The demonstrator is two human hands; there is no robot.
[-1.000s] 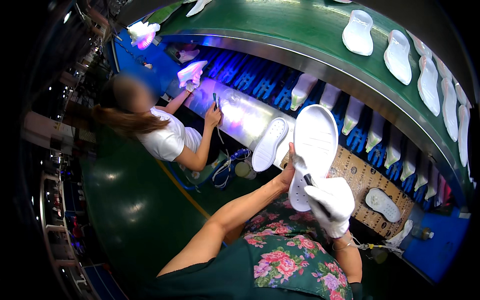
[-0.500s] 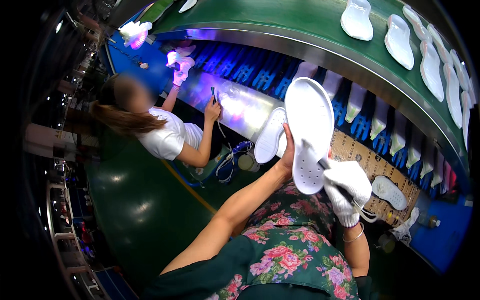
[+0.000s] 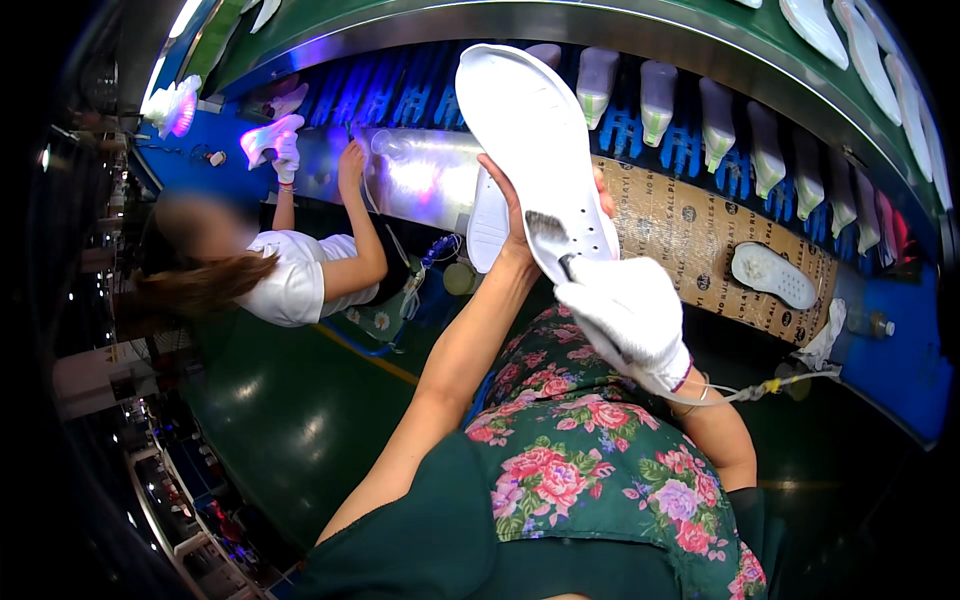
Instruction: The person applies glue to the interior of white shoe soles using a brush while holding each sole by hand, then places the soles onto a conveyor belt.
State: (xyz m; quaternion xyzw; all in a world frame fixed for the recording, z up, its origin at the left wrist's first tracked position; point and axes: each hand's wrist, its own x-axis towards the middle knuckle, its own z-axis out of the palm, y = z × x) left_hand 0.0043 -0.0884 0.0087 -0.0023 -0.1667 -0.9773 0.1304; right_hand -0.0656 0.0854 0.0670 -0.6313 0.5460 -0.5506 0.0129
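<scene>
My bare left hand grips a white shoe sole from beneath, with fingertips showing at its right edge. The sole is tilted up, its perforated end nearest me. My right hand, in a white knit glove, is closed on a brush whose dark bristles lie against the sole beside the small holes. Most of the brush handle is hidden in the glove. A thin pale hose runs from near my right wrist toward the right. Behind my left hand a second white sole rests on the ledge.
A patterned cardboard sheet bears another white sole. Beyond it stand several pale shoe uppers in a row by blue racks. A green conveyor carries more soles. At left a co-worker handles a lit shoe piece. A bottle lies at right.
The held sole has shifted up and left in view, along with my hands, while the whole scene has shifted too. The brush now lies on the sole near its holes. The hose has swung out rightward.
</scene>
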